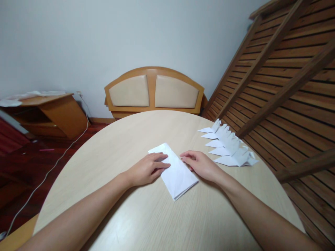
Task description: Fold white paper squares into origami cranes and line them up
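A folded white sheet of paper (178, 176) lies aslant on the round table, with several layers showing at its near end. My left hand (149, 168) rests on the paper's left side, fingers stretched out flat across it. At the paper's right edge is my right hand (200, 164), its fingers curled and the thumb close to the index finger. Its fingertips meet the edge, and the other fingers are partly hidden beneath the hand. Farther right stands a row of several folded white paper figures (229, 144) with pointed ends, set close together.
The pale wooden round table (115, 146) carries the paper items. Behind it is a headboard with cream panels (176, 91). A slatted wooden frame (282, 83) leans at the right. On the left are a wooden desk (61, 115) and a white cable (52, 169) along the floor.
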The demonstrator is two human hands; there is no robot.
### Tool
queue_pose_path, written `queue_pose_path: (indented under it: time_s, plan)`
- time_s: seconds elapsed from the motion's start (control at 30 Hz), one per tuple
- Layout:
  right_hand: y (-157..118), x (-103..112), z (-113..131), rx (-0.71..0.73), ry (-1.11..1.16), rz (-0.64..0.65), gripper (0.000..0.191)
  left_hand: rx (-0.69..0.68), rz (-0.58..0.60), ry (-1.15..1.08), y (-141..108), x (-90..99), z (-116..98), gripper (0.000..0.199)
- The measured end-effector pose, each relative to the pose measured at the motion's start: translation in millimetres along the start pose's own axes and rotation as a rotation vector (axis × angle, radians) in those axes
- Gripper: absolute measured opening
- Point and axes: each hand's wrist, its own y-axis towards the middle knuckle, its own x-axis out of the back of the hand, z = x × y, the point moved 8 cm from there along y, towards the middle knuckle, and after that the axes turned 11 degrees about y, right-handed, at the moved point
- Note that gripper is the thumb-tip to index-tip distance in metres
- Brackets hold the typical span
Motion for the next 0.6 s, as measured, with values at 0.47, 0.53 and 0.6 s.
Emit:
queue_pose_path:
  time_s: [0.47, 0.53, 0.6]
  plan:
    - [-7.2, 1.2, 9.7, 0.156, -0.498, -0.104, 0.028, -0.081, 0.042, -0.058, 2.3, 1.7, -10.4, 0.035]
    - [-5.6, -1.3, 5.2, 0.168, -0.527, -0.116, 0.038, -0.109, 0.045, -0.071, 2.4, 0.2, -12.4, 0.036]
    - [-3.3, -5.3, 0.3, 0.190, -0.521, -0.108, 0.047, -0.130, 0.047, -0.080, 2.8, -1.4, -14.3, 0.038]
